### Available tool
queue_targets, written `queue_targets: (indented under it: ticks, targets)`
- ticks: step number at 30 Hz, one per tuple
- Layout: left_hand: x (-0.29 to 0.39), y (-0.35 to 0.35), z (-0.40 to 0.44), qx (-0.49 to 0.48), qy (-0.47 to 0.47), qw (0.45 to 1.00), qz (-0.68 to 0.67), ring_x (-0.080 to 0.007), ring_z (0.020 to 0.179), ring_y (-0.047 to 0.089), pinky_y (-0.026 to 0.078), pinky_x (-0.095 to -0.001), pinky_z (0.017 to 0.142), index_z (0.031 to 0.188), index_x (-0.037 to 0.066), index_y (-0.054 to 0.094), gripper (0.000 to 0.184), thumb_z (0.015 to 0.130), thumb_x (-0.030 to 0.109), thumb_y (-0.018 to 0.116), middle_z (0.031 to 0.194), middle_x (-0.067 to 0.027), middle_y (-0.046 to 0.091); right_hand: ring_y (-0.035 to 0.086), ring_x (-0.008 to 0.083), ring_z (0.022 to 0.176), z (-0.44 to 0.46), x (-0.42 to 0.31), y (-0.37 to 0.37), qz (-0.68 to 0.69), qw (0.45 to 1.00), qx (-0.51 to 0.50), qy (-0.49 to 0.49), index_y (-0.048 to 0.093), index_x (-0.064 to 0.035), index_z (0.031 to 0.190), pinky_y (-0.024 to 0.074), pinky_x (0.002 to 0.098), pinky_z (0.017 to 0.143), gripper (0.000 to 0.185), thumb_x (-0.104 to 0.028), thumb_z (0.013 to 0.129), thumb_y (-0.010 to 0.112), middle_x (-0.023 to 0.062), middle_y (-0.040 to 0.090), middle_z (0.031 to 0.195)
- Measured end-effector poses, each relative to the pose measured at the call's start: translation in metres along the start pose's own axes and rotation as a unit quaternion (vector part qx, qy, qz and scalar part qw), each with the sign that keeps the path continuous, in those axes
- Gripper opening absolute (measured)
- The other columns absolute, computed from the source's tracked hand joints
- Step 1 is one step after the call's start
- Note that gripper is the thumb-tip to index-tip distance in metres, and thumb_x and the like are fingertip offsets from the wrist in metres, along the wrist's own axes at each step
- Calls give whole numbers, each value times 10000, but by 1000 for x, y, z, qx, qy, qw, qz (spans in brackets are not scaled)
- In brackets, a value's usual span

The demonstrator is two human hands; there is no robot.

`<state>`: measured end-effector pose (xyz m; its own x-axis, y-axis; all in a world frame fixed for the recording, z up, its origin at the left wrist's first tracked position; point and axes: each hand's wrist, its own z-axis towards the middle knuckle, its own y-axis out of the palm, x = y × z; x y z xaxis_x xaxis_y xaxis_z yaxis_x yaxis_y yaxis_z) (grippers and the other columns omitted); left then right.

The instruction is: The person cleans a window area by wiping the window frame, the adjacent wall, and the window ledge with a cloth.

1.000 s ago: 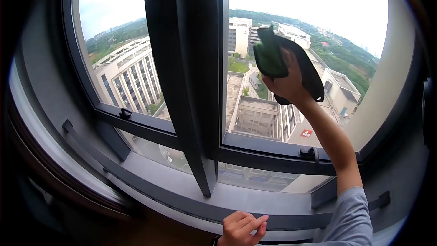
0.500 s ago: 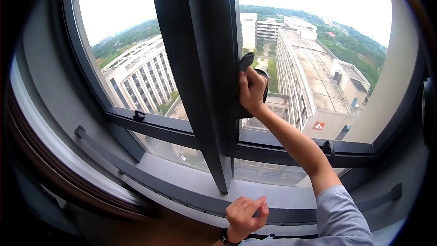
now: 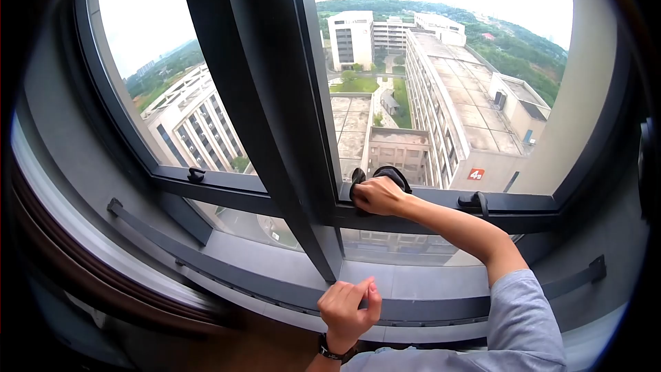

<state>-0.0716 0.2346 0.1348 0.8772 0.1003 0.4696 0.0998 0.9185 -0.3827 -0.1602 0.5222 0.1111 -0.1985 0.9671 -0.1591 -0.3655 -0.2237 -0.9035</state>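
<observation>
Our left hand (image 3: 348,306) is in front of the grey bar (image 3: 420,309), fingers curled in and thumb raised beside them; whether it touches the bar we cannot tell. We wear a dark band (image 3: 329,348) on that wrist. Our right hand (image 3: 380,195) grips a dark pad (image 3: 357,180) at the bottom left corner of the right pane (image 3: 447,89), knuckles up. Parts of the pad show past our hand; the rest is hidden behind it. From the left, we see a latch (image 3: 196,175) on the bottom edge of the left frame (image 3: 237,182), then a thick dark post (image 3: 255,83) beside the right pane. Beneath is the pale sill (image 3: 406,280), with the bar along its front edge. Farther right, our forearm (image 3: 461,231) crosses the bottom edge of the right frame (image 3: 527,222), just below a second latch (image 3: 474,200), and runs into our grey sleeve (image 3: 527,313).
</observation>
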Motion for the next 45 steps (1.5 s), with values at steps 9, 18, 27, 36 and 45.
queue_targets:
  ticks: [9, 18, 27, 36, 45]
  targets:
    - [3, 6, -1, 23, -34, 999, 33, -211, 510, 544, 406, -317, 490, 834, 44, 735, 105, 790, 65, 642, 571, -40, 573, 562, 323, 1088, -117, 21, -69, -131, 986, -78, 70, 588, -1, 1267, 556, 421, 836, 470, -282, 892, 633, 150, 558, 1132]
    - [7, 11, -1, 37, -45, 997, 56, -195, 500, 520, 392, -307, 494, 838, 31, 730, 102, 793, 46, 640, 560, -38, 554, 526, 389, 1130, -164, 31, -99, -177, 969, -150, 88, 719, 46, 911, 509, 430, 945, 525, -472, 825, 720, 245, 588, 1143]
    - [8, 10, 0, 43, -59, 995, 61, -185, 493, 514, 393, -300, 491, 833, 30, 728, 108, 776, 28, 636, 563, -30, 549, 528, 391, 1098, -88, 20, -23, -62, 998, -25, 9, 710, 42, 898, 483, 443, 959, 343, -293, 831, 739, 233, 596, 1075]
    - [2, 8, -4, 41, -25, 998, 33, -176, 465, 500, 390, -290, 469, 815, 39, 736, 117, 746, 39, 641, 528, -8, 529, 540, 392, 1081, 7, -29, 27, -8, 999, 22, 33, 724, 16, 928, 477, 420, 969, 251, -209, 817, 724, 211, 622, 1079]
    - [-5, 3, -5, 23, 27, 999, 8, -200, 463, 500, 398, -298, 448, 868, 63, 729, 139, 747, 57, 660, 561, -24, 511, 570, 337, 1035, -13, -25, -1, 137, 985, 65, -82, 683, -53, 1028, 466, 382, 919, 235, -62, 796, 722, 119, 645, 1019]
